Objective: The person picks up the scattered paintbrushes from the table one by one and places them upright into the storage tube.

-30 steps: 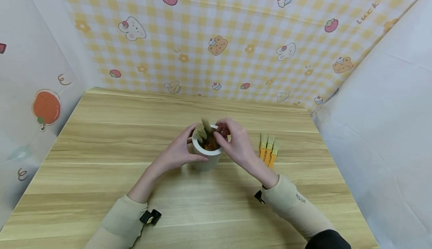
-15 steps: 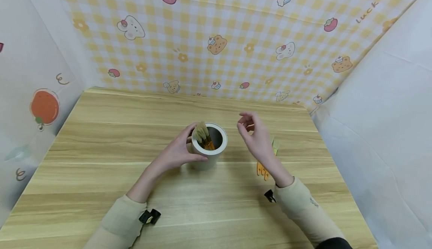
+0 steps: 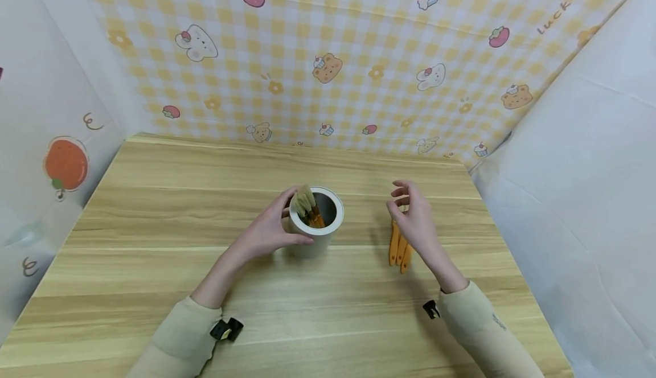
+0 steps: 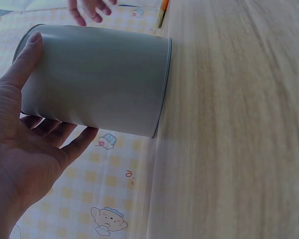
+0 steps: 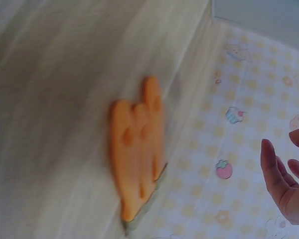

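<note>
- while the left hand [image 3: 266,233] curls around the white cup [image 3: 316,224] in the table's [image 3: 154,207] middle, it should keep this firm.
- the right hand [image 3: 416,221] hovers with loose fingers, holding nothing, over three orange brushes [image 3: 398,247] lying right of the cup; better to pinch only one handle.
- a second ago it was at the cup rim, where one brush [image 3: 307,204] stands.
</note>
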A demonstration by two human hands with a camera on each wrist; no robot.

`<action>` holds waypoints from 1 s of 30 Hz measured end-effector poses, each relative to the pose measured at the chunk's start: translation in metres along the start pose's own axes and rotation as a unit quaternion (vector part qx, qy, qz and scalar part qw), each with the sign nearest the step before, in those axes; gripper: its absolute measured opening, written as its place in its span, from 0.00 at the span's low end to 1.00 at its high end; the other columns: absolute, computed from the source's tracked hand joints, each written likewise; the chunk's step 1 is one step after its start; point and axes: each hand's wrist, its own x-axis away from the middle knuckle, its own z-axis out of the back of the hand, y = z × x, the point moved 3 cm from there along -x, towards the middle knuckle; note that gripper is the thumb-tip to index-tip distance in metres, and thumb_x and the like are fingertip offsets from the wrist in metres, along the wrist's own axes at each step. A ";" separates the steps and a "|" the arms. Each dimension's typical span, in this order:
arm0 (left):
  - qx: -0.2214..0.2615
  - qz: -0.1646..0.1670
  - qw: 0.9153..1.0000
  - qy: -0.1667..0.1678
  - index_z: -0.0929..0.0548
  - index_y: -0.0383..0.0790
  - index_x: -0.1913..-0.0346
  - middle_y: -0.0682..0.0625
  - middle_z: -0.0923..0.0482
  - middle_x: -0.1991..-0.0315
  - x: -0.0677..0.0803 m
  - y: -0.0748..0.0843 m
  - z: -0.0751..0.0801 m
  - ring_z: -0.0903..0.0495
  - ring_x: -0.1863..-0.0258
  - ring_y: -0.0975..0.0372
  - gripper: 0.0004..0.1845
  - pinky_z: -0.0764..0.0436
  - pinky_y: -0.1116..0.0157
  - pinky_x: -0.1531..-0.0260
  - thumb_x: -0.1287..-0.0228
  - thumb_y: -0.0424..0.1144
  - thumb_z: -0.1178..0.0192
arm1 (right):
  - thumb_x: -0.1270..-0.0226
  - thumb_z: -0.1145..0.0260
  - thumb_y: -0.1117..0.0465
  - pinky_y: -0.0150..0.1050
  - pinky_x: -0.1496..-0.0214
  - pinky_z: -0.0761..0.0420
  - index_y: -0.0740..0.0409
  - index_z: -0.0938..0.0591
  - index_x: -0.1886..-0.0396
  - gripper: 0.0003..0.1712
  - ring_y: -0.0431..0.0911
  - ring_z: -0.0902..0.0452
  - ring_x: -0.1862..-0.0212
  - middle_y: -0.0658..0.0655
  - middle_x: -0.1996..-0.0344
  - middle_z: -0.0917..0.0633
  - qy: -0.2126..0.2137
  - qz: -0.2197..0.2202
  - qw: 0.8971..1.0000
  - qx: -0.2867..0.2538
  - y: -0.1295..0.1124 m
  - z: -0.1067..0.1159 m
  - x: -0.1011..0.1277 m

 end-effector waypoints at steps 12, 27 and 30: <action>-0.003 0.005 1.000 0.000 0.45 0.55 0.19 0.44 0.38 0.22 0.000 -0.001 0.000 0.29 0.28 0.39 0.61 0.29 0.37 0.28 0.53 0.48 0.17 | 0.29 0.37 0.66 0.49 0.60 0.12 0.64 0.32 0.28 0.31 0.62 0.14 0.53 0.72 0.46 0.18 -0.052 -0.064 0.996 0.034 0.035 0.001 0.014; -0.010 0.007 1.000 0.002 0.45 0.54 0.19 0.43 0.38 0.21 0.000 -0.001 0.001 0.28 0.28 0.39 0.61 0.29 0.37 0.28 0.53 0.47 0.17 | 0.34 0.30 0.69 0.44 0.61 0.10 0.68 0.37 0.25 0.41 0.61 0.13 0.55 0.74 0.46 0.21 -0.114 -0.107 0.985 0.075 0.057 -0.008 0.022; -0.011 0.007 1.000 0.000 0.46 0.54 0.19 0.43 0.39 0.21 -0.001 0.000 0.001 0.28 0.28 0.39 0.61 0.29 0.37 0.28 0.53 0.48 0.17 | 0.36 0.30 0.71 0.41 0.63 0.12 0.69 0.37 0.25 0.42 0.58 0.14 0.57 0.74 0.46 0.21 -0.120 -0.114 0.983 0.078 0.058 -0.011 0.022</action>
